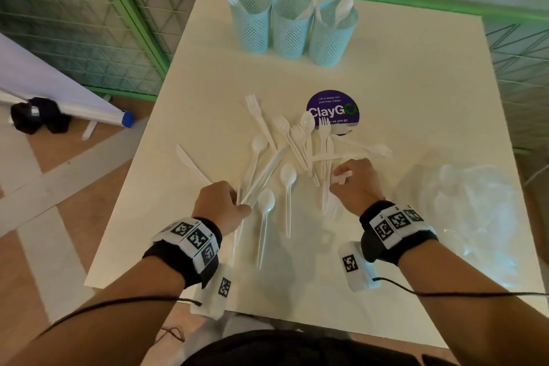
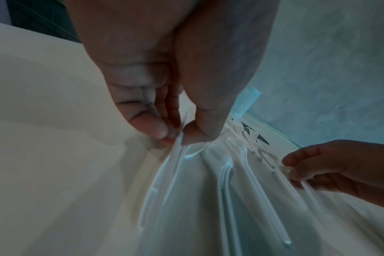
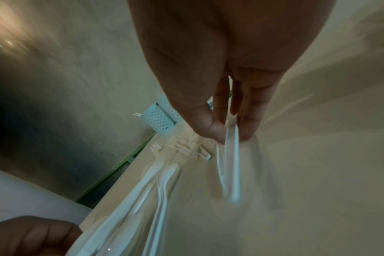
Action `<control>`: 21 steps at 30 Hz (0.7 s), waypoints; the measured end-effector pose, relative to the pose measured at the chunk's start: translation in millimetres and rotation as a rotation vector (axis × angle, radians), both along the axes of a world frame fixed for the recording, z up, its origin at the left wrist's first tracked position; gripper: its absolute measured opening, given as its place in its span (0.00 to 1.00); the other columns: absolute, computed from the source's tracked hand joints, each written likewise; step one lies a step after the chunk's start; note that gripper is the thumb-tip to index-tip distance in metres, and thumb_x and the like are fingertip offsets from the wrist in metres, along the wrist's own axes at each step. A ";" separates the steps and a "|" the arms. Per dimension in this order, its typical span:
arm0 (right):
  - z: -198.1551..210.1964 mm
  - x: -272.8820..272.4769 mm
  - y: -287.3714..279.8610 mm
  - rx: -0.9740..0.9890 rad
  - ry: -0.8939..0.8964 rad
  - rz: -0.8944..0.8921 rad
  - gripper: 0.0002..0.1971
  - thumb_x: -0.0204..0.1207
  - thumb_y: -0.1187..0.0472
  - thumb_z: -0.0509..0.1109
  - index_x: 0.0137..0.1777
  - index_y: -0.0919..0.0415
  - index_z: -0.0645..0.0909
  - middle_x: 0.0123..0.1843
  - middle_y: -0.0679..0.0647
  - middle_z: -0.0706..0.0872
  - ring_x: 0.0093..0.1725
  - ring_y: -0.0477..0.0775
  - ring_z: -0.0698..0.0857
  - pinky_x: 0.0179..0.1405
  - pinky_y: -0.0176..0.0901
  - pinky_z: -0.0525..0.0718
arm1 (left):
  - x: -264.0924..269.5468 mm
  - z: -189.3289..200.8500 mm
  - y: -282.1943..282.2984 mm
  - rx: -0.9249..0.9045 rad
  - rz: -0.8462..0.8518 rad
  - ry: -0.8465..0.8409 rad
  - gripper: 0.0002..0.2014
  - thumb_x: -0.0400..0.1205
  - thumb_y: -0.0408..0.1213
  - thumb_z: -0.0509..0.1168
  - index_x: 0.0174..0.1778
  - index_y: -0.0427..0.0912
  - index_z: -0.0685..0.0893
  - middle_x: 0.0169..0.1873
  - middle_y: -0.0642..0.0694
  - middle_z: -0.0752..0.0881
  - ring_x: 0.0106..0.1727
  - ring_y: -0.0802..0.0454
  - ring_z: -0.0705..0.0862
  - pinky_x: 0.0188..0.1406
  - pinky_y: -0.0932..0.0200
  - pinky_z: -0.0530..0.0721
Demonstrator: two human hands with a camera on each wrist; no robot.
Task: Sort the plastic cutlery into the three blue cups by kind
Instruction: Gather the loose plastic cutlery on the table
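Note:
Three blue perforated cups stand in a row at the table's far edge: the left cup (image 1: 252,21) with fork tines sticking out, the middle cup (image 1: 292,27), and the right cup (image 1: 332,36) holding a spoon (image 1: 344,7). A loose pile of white plastic cutlery (image 1: 285,148) lies mid-table: forks, spoons and knives crossed over one another. My left hand (image 1: 242,202) (image 2: 178,136) pinches several thin handles at the pile's near left. My right hand (image 1: 341,178) (image 3: 230,136) pinches two handles at its near right. I cannot tell which kind each hand holds.
A single knife (image 1: 193,163) lies apart, left of the pile. A purple round sticker (image 1: 335,107) sits behind the pile. A crumpled clear plastic bag (image 1: 475,217) covers the table's right side. A green lattice fence (image 1: 133,38) runs behind the white table (image 1: 416,83).

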State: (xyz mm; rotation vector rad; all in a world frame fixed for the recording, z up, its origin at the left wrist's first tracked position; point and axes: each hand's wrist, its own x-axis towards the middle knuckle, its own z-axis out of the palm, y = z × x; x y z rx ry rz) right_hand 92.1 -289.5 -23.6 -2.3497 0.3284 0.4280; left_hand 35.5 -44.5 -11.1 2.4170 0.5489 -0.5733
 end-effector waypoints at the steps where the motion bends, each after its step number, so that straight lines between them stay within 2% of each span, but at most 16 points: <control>1: -0.2 -0.2 -3.3 0.011 -0.022 0.001 0.13 0.68 0.70 0.73 0.52 0.62 0.78 0.59 0.53 0.73 0.50 0.55 0.80 0.44 0.35 0.75 | 0.1 -2.6 -1.2 -0.006 0.025 -0.022 0.09 0.72 0.39 0.72 0.41 0.40 0.80 0.35 0.46 0.83 0.37 0.49 0.80 0.35 0.59 0.74; 3: 0.0 -2.5 -8.6 0.029 -0.086 -0.035 0.16 0.70 0.73 0.70 0.55 0.61 0.72 0.58 0.53 0.70 0.46 0.54 0.79 0.40 0.34 0.75 | -0.3 -6.9 -4.8 -0.017 0.078 -0.069 0.09 0.72 0.38 0.72 0.42 0.40 0.79 0.36 0.46 0.83 0.39 0.47 0.81 0.37 0.57 0.75; 5: -0.4 -6.9 -12.2 0.045 -0.143 -0.076 0.19 0.71 0.74 0.69 0.58 0.63 0.68 0.58 0.53 0.67 0.46 0.57 0.79 0.45 0.40 0.77 | -2.7 -8.8 -9.6 -0.025 0.107 -0.110 0.08 0.74 0.37 0.70 0.41 0.39 0.78 0.34 0.47 0.82 0.38 0.47 0.80 0.35 0.58 0.74; 7: 0.0 -11.2 -14.2 0.065 -0.162 -0.083 0.20 0.71 0.76 0.70 0.56 0.63 0.65 0.58 0.52 0.65 0.47 0.59 0.80 0.45 0.42 0.77 | -6.4 -10.3 -12.9 -0.010 0.115 -0.139 0.07 0.76 0.36 0.68 0.39 0.38 0.77 0.32 0.47 0.80 0.36 0.46 0.77 0.31 0.58 0.72; 11: -0.1 -10.8 -13.3 0.097 -0.151 -0.073 0.22 0.70 0.75 0.72 0.52 0.60 0.63 0.56 0.53 0.66 0.47 0.59 0.81 0.38 0.36 0.75 | -16.7 -14.0 -14.7 0.068 0.046 -0.113 0.05 0.80 0.39 0.64 0.43 0.41 0.79 0.40 0.46 0.78 0.41 0.47 0.76 0.41 0.57 0.70; 13: 0.9 -7.0 -10.8 0.145 -0.080 -0.067 0.22 0.70 0.74 0.74 0.54 0.61 0.64 0.56 0.55 0.70 0.48 0.58 0.81 0.35 0.31 0.74 | -20.2 -14.5 -15.7 0.081 0.045 -0.107 0.09 0.81 0.39 0.63 0.36 0.42 0.74 0.37 0.46 0.75 0.38 0.48 0.74 0.37 0.59 0.68; 15: 0.0 -2.9 -7.0 0.198 0.037 -0.086 0.23 0.71 0.75 0.72 0.61 0.64 0.66 0.56 0.57 0.75 0.50 0.55 0.80 0.40 0.32 0.75 | -20.8 -14.4 -16.4 0.085 0.066 -0.102 0.15 0.81 0.39 0.62 0.29 0.43 0.69 0.32 0.46 0.72 0.33 0.49 0.72 0.29 0.61 0.63; 17: -2.3 0.5 -2.0 0.148 0.077 -0.081 0.23 0.73 0.74 0.69 0.67 0.68 0.67 0.53 0.57 0.78 0.50 0.53 0.78 0.45 0.39 0.75 | -18.3 -11.8 -16.6 0.068 0.087 -0.081 0.17 0.83 0.38 0.59 0.28 0.42 0.66 0.31 0.45 0.71 0.30 0.50 0.69 0.26 0.61 0.61; 19: -3.7 4.1 3.6 0.044 0.037 -0.064 0.18 0.77 0.70 0.63 0.67 0.69 0.70 0.55 0.58 0.78 0.51 0.55 0.78 0.48 0.43 0.74 | -15.6 -7.8 -17.5 0.050 0.089 -0.041 0.17 0.84 0.37 0.56 0.29 0.41 0.65 0.31 0.44 0.71 0.32 0.47 0.70 0.27 0.59 0.62; 21: -5.5 6.5 11.9 -0.019 0.026 -0.077 0.15 0.80 0.69 0.59 0.67 0.69 0.69 0.63 0.62 0.77 0.58 0.61 0.78 0.51 0.45 0.74 | -14.3 -3.7 -18.4 0.026 0.071 0.001 0.15 0.85 0.35 0.54 0.30 0.40 0.65 0.31 0.44 0.72 0.37 0.44 0.72 0.32 0.56 0.66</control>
